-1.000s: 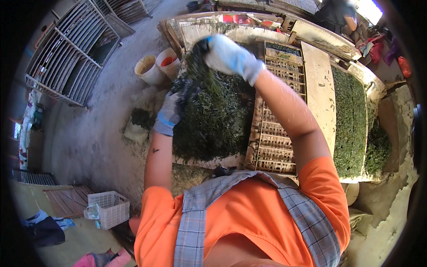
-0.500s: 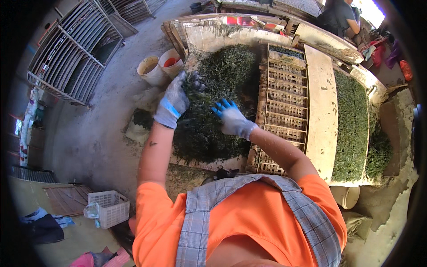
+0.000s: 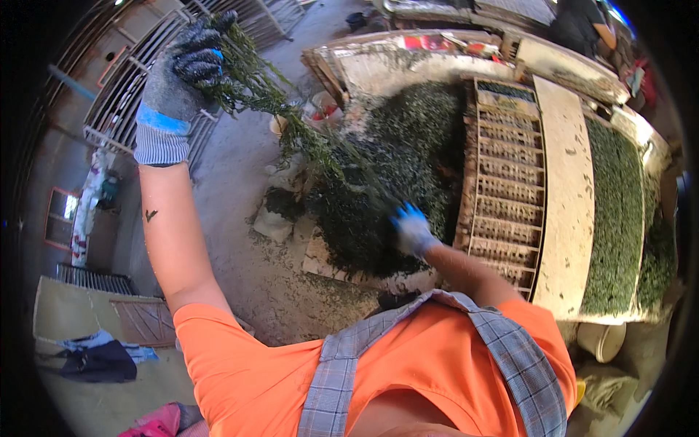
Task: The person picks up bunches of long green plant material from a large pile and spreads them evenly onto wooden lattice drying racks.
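Note:
My left hand (image 3: 186, 80), in a grey knit glove with a dark palm and a blue band, is raised high at the upper left. Its fingers are closed round a bunch of dark green stringy plant strands (image 3: 291, 131), which look like seaweed. The bunch hangs in a long slanting trail down to a big dark heap of the same strands (image 3: 364, 229). At the heap's near right side is my right hand (image 3: 415, 229), in a pale glove with blue fingers. Those fingers look spread at the heap's surface, near the trail's lower end, though slightly blurred.
Right of the heap stands a slatted wooden frame (image 3: 506, 189), then a pale board (image 3: 561, 189) and a green-covered strip (image 3: 615, 218). Buckets (image 3: 326, 109) stand beyond the heap. Metal racks (image 3: 120, 109) are at the far left. Another person (image 3: 579, 29) is at the far right.
My left hand has risen up and left from the heap, drawing the long bunch of strands out with it. The right hand stays low over the heap. My view has shifted left.

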`<state>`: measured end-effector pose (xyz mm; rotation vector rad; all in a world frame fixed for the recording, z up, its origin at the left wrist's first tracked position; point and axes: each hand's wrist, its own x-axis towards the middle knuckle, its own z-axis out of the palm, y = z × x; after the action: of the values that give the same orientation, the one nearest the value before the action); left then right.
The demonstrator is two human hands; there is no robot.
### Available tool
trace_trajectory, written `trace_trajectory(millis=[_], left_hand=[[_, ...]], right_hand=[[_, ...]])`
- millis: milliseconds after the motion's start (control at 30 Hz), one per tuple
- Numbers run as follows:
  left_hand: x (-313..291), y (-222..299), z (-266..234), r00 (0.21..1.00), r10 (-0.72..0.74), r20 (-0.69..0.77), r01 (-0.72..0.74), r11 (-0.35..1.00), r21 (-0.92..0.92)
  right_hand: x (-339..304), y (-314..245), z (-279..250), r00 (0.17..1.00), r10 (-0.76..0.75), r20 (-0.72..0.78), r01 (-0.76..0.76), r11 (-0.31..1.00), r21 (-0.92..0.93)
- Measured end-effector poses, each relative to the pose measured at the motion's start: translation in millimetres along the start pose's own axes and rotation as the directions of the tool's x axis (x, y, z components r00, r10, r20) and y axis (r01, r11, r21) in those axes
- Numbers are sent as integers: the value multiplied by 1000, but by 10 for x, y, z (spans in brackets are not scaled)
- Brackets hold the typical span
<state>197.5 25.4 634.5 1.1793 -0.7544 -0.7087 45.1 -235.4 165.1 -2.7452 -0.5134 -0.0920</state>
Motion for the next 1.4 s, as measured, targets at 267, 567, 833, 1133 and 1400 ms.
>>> trace_trajectory(millis=[267,567,833,1133,1400], left_hand=[[-160,-918,6,926,6,-378,-6,1000,3],[111,-2652,450,916,56,-398,34,976,214],[330,-2583,117,882,-186,-433,11,926,-377],[395,-2031,97,991,-41,-125,-14,910,-415],[708,-545,-411,950,-216,-226,202,976,-84]], right_hand=[[510,325,-775,979,148,-141,-77,906,416],[1765,-443,-3106,957,97,-272,-44,980,195],[535,173,-1140,982,-175,-75,157,968,-196],[1274,-572,-1628,863,-201,-464,213,977,-26],[1314,-566,-1267,796,-158,-584,221,975,38]])
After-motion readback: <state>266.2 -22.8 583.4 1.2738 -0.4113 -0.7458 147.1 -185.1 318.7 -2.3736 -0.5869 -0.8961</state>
